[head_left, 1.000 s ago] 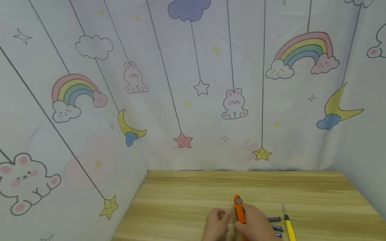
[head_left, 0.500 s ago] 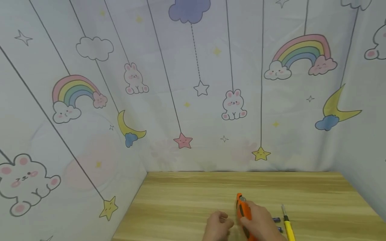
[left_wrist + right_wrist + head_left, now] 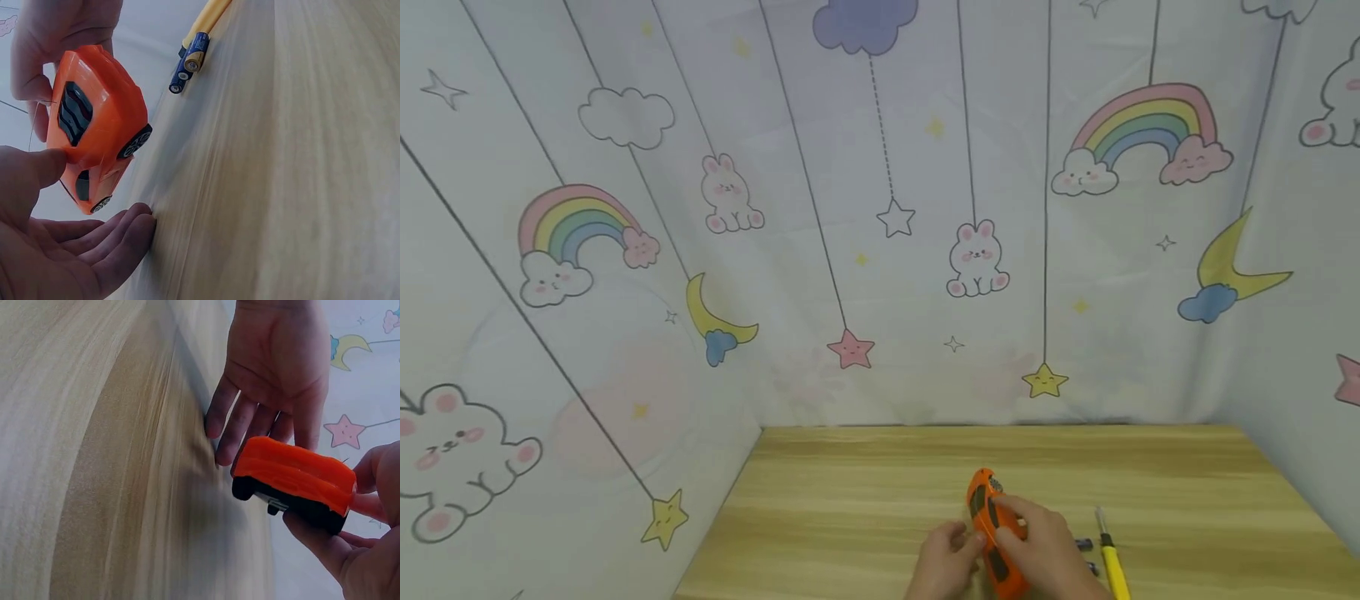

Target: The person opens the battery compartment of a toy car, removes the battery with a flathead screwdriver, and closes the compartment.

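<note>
My right hand [image 3: 1051, 552] grips an orange toy car [image 3: 989, 523] with dark windows and black wheels, fingers on one side and thumb on the other. It is held tilted above the wooden table. In the left wrist view, a thin wire sticks out beside the car [image 3: 103, 119]. My left hand [image 3: 940, 567] is close at the car's left side, its thumb against the body. The right wrist view shows the left hand's fingers [image 3: 231, 428] extended below the car, near the tabletop. That view also shows the car's black underside edge.
Several dark blue batteries [image 3: 197, 51] lie on the table [image 3: 850, 500] just right of my right hand, partly hidden by it in the head view. Beside them lies a screwdriver [image 3: 1115, 568] with a yellow handle. A printed curtain [image 3: 910, 292] stands behind the table.
My right hand has turned the toy car so its side windows face up and left, and brought it leftward to the left hand. My left thumb now meets the car.
</note>
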`<state>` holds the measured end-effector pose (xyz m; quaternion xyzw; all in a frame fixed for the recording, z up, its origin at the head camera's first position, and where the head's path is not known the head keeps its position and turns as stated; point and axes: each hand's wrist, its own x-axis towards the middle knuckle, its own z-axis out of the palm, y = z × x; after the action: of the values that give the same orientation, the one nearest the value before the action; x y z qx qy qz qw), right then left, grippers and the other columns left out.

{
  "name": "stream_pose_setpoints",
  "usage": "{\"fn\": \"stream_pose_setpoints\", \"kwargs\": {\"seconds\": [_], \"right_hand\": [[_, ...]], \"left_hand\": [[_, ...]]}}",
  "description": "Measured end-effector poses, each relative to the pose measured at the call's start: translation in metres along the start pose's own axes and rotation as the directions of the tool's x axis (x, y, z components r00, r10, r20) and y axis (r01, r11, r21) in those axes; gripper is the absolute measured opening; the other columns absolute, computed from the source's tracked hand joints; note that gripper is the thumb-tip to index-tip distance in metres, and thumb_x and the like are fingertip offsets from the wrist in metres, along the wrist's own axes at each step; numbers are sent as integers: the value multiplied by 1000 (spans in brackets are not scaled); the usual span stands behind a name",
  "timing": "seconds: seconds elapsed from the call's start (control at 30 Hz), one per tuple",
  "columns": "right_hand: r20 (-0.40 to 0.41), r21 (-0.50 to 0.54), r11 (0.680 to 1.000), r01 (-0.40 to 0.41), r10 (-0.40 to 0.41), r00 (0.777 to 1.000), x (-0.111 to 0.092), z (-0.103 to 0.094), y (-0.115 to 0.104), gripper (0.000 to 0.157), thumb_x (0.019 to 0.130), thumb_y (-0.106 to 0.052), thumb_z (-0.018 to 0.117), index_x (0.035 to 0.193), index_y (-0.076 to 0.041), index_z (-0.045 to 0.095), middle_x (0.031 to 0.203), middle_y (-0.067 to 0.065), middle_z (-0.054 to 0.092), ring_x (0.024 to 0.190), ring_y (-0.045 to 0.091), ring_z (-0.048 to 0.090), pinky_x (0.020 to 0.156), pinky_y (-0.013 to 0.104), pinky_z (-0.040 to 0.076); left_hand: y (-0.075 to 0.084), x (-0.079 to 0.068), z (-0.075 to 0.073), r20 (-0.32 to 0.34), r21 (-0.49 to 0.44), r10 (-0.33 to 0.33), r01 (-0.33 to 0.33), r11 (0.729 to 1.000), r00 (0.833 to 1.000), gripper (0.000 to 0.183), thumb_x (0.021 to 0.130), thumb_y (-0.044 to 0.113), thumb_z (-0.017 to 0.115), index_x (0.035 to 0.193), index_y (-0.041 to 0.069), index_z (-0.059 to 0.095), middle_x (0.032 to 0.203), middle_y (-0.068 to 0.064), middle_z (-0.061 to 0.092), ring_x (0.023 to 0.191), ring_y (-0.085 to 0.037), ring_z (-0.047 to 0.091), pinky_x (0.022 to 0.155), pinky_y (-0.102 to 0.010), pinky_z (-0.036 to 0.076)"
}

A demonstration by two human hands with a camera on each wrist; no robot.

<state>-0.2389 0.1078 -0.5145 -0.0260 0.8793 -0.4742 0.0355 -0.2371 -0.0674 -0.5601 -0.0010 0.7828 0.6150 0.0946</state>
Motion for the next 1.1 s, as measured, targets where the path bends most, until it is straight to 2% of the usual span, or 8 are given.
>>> {"fn": "stream_pose_setpoints", "kwargs": {"seconds": [0.17, 0.33, 0.57, 0.7, 0.87, 1.1], "right_hand": [[-21, 84, 996, 0, 1, 1000, 0, 1, 5, 38, 91, -14, 65, 128, -12, 69, 120, 16, 72, 84, 23, 73, 63, 39, 59], [8, 99, 995, -12, 11, 1000, -1, 1, 9, 34, 95, -22, 69, 128, -12, 66, 119, 14, 72, 91, 26, 72, 71, 45, 60], [89, 91, 995, -36, 28, 996, 2, 1, 19, 47, 90, -34, 78, 123, -8, 59, 102, 8, 71, 90, 24, 69, 70, 44, 58], [114, 74, 995, -73, 64, 991, 4, 3, 24, 53, 85, -38, 83, 120, -8, 58, 99, 7, 70, 90, 23, 68, 71, 44, 58], [109, 34, 994, -102, 98, 989, 5, 6, 26, 54, 83, -33, 85, 121, -4, 61, 100, 7, 69, 92, 23, 68, 72, 44, 58], [147, 20, 988, -154, 149, 978, 8, 5, 23, 52, 86, -28, 82, 125, 1, 63, 103, 8, 70, 90, 21, 69, 75, 43, 58]], "left_hand": [[1, 5, 0, 47, -81, -34, 38, 996, 998, 67, 98, 33, 68, 140, -16, 47, 117, -19, 71, 85, -20, 72, 70, -38, 61], [2, 7, -1, 58, -161, -13, 22, 987, 998, 56, 99, 22, 67, 139, -15, 51, 113, -15, 74, 88, -22, 74, 72, -39, 62], [2, 10, -6, 11, -71, -11, 12, 997, 1000, 56, 93, 25, 75, 136, -5, 58, 110, -8, 70, 98, -21, 70, 77, -40, 61], [0, 10, -7, -7, -23, 0, 0, 1000, 1000, 56, 90, 28, 78, 132, -4, 61, 104, -6, 68, 96, -19, 68, 78, -40, 61], [-1, 7, -2, -58, 46, 24, -22, 999, 998, 53, 88, 27, 81, 127, -5, 64, 96, -3, 69, 88, -16, 67, 73, -37, 60], [1, 8, 0, -81, 87, -22, 29, 996, 996, 44, 87, 28, 81, 119, -1, 69, 89, 0, 68, 80, -13, 66, 68, -33, 58]]}}
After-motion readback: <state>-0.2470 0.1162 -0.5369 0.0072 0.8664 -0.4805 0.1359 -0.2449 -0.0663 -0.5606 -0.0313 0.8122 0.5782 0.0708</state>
